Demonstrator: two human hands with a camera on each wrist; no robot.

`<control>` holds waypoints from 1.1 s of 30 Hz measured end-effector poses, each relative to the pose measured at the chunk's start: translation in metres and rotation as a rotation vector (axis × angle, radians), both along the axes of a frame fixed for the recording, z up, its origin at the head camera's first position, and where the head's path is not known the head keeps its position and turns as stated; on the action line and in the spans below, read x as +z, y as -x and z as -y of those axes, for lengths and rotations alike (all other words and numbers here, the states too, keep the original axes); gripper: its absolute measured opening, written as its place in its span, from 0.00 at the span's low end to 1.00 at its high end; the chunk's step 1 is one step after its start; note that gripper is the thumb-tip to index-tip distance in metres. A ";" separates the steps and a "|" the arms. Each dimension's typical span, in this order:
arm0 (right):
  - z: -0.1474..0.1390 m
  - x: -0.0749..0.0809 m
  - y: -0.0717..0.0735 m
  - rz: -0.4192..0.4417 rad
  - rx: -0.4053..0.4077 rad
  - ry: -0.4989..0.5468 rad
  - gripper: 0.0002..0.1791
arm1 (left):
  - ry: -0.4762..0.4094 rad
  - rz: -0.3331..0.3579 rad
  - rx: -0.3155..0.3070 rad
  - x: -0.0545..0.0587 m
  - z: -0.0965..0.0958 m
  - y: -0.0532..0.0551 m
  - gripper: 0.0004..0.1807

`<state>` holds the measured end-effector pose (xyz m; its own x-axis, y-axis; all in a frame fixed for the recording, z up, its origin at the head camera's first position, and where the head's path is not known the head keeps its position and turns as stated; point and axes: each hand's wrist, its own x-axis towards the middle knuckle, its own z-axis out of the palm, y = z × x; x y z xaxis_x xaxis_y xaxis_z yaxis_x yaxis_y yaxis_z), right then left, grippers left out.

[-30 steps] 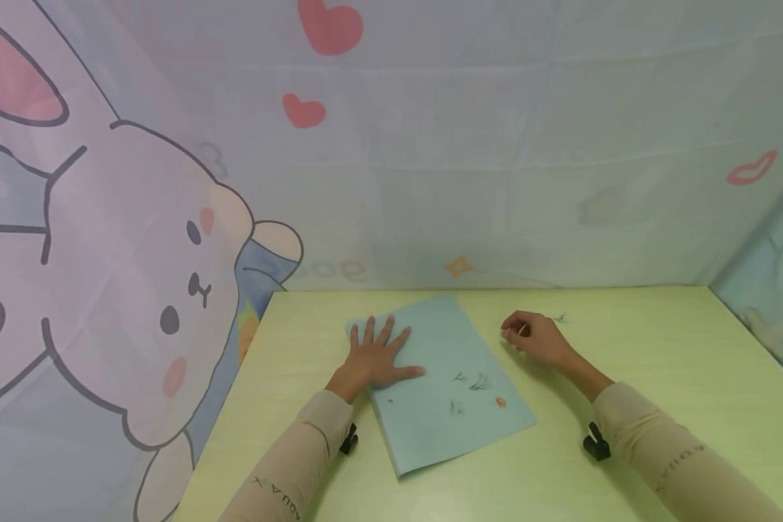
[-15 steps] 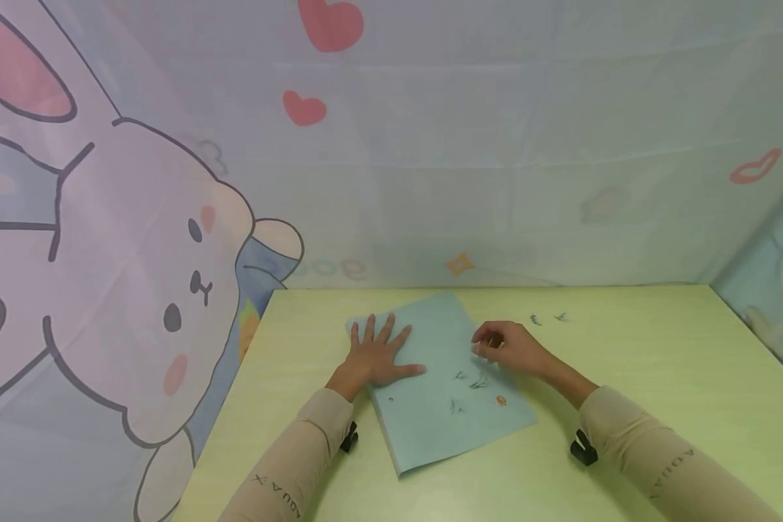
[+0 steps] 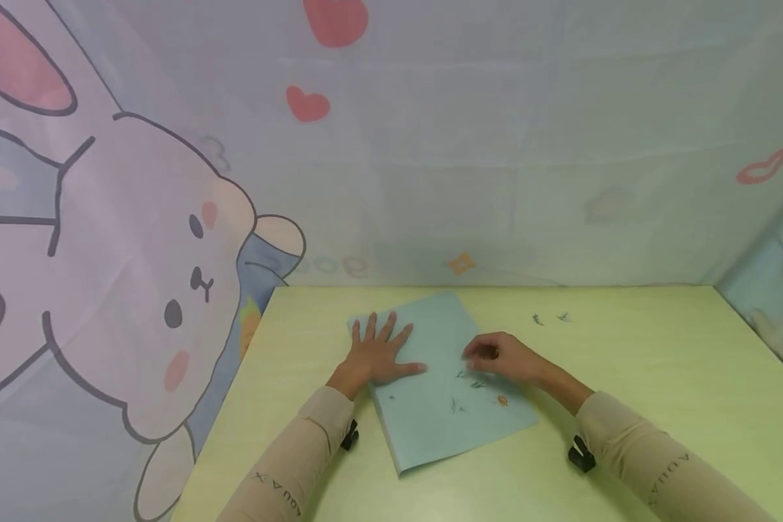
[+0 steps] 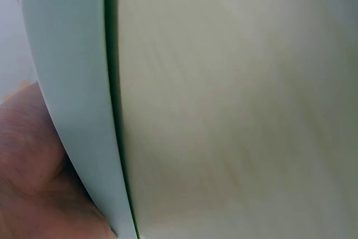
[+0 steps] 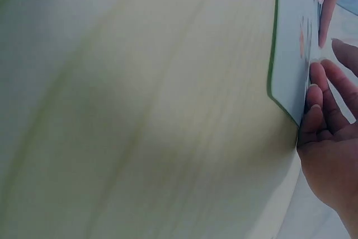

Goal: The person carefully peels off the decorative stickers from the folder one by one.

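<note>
A pale blue folder-like piece (image 3: 424, 435) lies at an angle on the yellow-green table, with small green sprig motifs (image 3: 457, 406) and an orange flower motif (image 3: 502, 400) on its face. My left hand (image 3: 375, 359) rests flat on its upper left part, fingers spread. Above its right side is my right hand (image 3: 505, 357), fingers bent and thumb close to the index finger. In the right wrist view the fingers (image 5: 330, 110) are curled near the folder's edge; whether a small clear piece sits between the fingertips cannot be told.
Two small dark sprig-like pieces (image 3: 538, 319) lie on the table (image 3: 659, 362) right of the folder. Behind the table hangs a cloth (image 3: 528, 145) printed with hearts and a rabbit. A black clip-like device (image 3: 582, 455) hangs under the right sleeve, another (image 3: 349, 436) by the left.
My right hand has moved left from the bare table to above the folder, uncovering a second sprig-like piece. My left hand and the folder have stayed put.
</note>
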<state>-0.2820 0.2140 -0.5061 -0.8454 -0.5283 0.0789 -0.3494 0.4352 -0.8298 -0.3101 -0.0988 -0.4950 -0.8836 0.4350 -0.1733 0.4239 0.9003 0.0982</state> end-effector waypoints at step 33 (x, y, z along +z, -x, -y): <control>0.007 -0.011 -0.003 -0.124 0.016 -0.119 0.11 | -0.001 -0.012 0.004 -0.002 0.001 0.001 0.54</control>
